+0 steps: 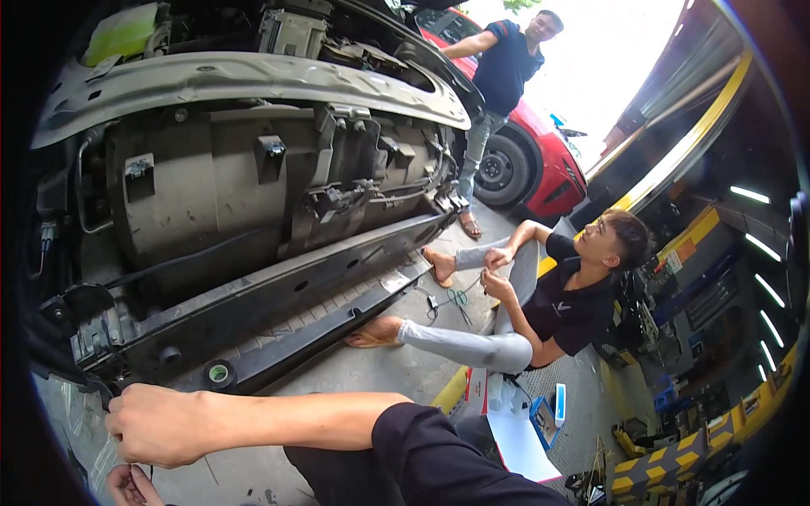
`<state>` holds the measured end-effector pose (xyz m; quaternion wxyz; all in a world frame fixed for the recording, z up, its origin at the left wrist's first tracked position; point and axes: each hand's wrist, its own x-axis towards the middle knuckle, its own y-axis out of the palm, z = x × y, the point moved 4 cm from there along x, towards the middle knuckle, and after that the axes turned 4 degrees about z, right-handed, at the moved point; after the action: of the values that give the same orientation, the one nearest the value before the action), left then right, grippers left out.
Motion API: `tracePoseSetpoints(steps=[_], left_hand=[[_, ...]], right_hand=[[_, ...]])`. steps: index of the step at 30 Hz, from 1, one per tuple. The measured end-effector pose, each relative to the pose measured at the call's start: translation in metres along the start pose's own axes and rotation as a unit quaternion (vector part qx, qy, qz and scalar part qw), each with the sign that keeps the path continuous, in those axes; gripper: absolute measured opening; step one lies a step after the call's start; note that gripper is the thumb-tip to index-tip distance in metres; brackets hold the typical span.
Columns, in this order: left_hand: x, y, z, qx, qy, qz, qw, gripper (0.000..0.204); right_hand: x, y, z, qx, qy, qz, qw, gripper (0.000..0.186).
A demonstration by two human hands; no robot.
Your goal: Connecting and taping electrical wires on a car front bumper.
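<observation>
My right hand [156,424] is closed in a fist at the lower left, beside the near corner of the car's opened front [202,185]. Whatever its fingers hold is hidden behind the knuckles. Just below it my left hand [133,487] shows only in part at the picture's edge, its fingers curled together. A thin dark strand, perhaps a wire, shows by those fingers; I cannot tell its kind. Close to my right wrist, a roll of tape [221,374] with a green core sits on the black lower trim [291,350] of the car.
A seated person [574,295] handles a thin cable across from me, with green-handled scissors [457,297] on the floor nearby. Another person [506,76] stands by a red car [540,160]. A blue box [547,420] and white sheet [516,443] lie beside my right arm.
</observation>
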<state>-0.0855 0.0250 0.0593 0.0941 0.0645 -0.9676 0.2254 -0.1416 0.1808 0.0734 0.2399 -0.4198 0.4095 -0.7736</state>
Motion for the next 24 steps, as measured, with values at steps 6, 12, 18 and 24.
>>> tracePoseSetpoints(steps=[6, 12, 18, 24], left_hand=[[0.000, 0.000, 0.011, -0.069, -0.024, 0.032, 0.997, 0.022], [0.002, 0.004, 0.015, -0.096, -0.041, 0.058, 0.993, 0.021], [-0.001, 0.002, 0.016, -0.077, -0.068, 0.073, 0.992, 0.024], [-0.001, 0.000, 0.023, -0.127, -0.136, 0.068, 0.980, 0.027]], right_hand=[[-0.002, -0.005, -0.005, 0.014, 0.002, -0.009, 1.000, 0.010], [-0.006, -0.003, -0.010, 0.012, 0.009, -0.001, 1.000, 0.010], [-0.006, -0.003, -0.011, 0.016, 0.031, -0.021, 0.999, 0.012], [-0.007, -0.002, -0.011, 0.010, 0.019, -0.013, 1.000, 0.009]])
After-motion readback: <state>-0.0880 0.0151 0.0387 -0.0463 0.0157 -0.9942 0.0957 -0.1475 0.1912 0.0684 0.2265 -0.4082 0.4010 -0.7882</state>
